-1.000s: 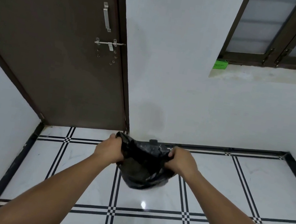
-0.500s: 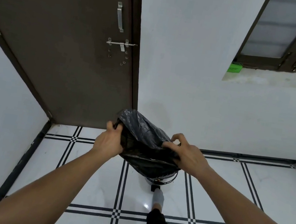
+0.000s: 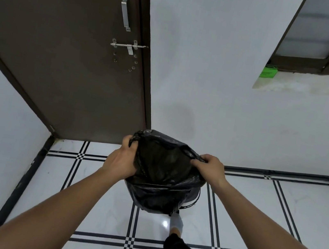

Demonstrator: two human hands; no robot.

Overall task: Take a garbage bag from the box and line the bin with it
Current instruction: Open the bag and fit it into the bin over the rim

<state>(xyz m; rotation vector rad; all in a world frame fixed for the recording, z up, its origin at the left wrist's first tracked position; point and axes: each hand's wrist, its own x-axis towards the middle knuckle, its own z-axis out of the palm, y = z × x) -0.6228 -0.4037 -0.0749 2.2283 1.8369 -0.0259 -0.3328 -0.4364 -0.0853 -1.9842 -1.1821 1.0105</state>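
A black garbage bag (image 3: 162, 171) hangs open-mouthed over the bin (image 3: 191, 201), of which only a strip of rim and wall shows at the bag's lower right. My left hand (image 3: 121, 160) grips the bag's left edge. My right hand (image 3: 210, 169) pinches the right edge, and together they spread the opening wide. A foot in a white sock (image 3: 176, 223) rests against the bin's base, on what may be a pedal. The green box (image 3: 268, 72) lies on the window sill at upper right.
A closed brown door (image 3: 62, 54) with a bolt stands to the left. White walls meet in the corner just behind the bin. The white tiled floor (image 3: 274, 217) with black lines stretches out to the right.
The bag's mouth has been pulled wider and more level over the bin. My leg and foot have come into view below it.
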